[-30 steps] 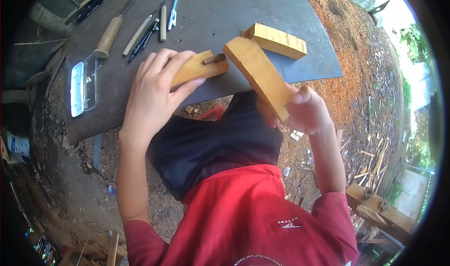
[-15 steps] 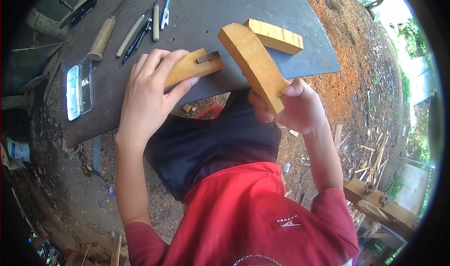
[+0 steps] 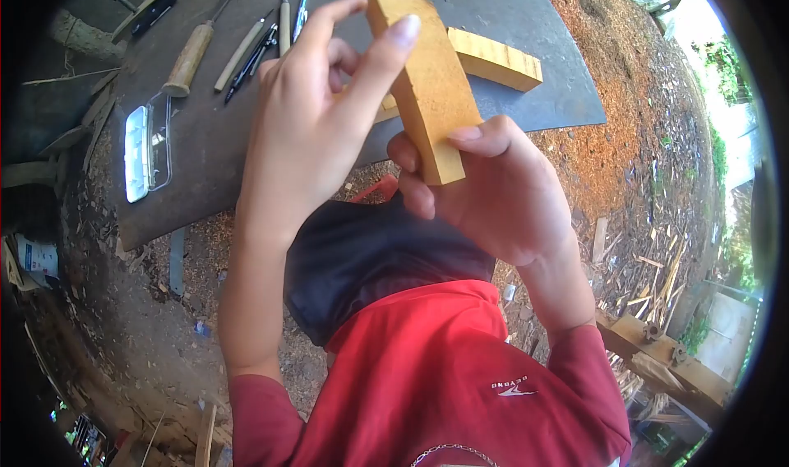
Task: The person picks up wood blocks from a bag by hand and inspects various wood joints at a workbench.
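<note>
A yellowish wooden block (image 3: 431, 89) is held up over the table's near edge, tilted, with its upper end away from me. My right hand (image 3: 501, 179) grips its lower end between thumb and fingers. At the upper end, my left hand (image 3: 316, 97) has its thumb on the block's face and its index finger at the far corner. Behind the held block, a second wooden piece (image 3: 386, 110) lies on the table, mostly hidden by my left hand and the block. Another wooden block (image 3: 496, 59) rests on the table to the right.
On the dark table (image 3: 193, 191) are a wooden-handled tool (image 3: 187, 62), several pens and slim tools, and an open clear-lidded case (image 3: 138, 154) at the left. Wood shavings (image 3: 608, 138) cover the ground on the right. A timber with metal fittings (image 3: 657, 348) is at the lower right.
My left hand has let go of the wooden piece on the table and moved up and right onto the raised block. The block has turned more upright in my right hand.
</note>
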The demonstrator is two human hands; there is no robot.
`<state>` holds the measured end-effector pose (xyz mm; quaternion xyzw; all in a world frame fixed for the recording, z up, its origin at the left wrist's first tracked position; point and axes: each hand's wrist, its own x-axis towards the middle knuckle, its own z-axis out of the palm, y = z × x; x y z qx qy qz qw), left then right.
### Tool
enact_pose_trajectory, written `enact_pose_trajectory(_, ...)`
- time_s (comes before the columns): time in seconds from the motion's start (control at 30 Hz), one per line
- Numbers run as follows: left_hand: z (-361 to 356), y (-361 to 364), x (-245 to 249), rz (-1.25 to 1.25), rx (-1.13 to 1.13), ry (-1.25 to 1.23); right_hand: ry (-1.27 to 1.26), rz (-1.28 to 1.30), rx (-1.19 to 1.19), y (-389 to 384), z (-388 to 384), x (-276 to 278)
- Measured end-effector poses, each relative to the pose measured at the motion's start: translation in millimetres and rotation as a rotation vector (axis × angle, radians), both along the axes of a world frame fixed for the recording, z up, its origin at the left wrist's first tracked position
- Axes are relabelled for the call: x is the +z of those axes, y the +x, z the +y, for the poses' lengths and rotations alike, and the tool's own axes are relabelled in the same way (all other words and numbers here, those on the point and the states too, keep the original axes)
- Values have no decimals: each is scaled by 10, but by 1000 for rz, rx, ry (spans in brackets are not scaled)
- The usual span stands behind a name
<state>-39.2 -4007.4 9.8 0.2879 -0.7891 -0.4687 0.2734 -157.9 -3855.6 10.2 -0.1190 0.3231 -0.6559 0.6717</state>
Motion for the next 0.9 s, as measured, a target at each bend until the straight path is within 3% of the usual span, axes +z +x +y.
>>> enact_pose_trajectory(0.2,-33,-145,-141,300,-11,213,11,54,-23,63,-88,-17)
enact_pose_trajectory(0.43,-74,-139,-160,305,-63,274,-23,34,-53,120,-117,-123)
enact_pose_trajectory(0.53,-85,-140,-165,323,-67,329,-163,-18,25,103,-135,-147)
enact_pose_trajectory(0.7,-108,-144,-127,381,-21,298,-142,95,23,109,-144,-76)
enact_pose_trajectory(0.9,-190,-68,-177,355,-11,464,-97,130,20,87,-153,-50)
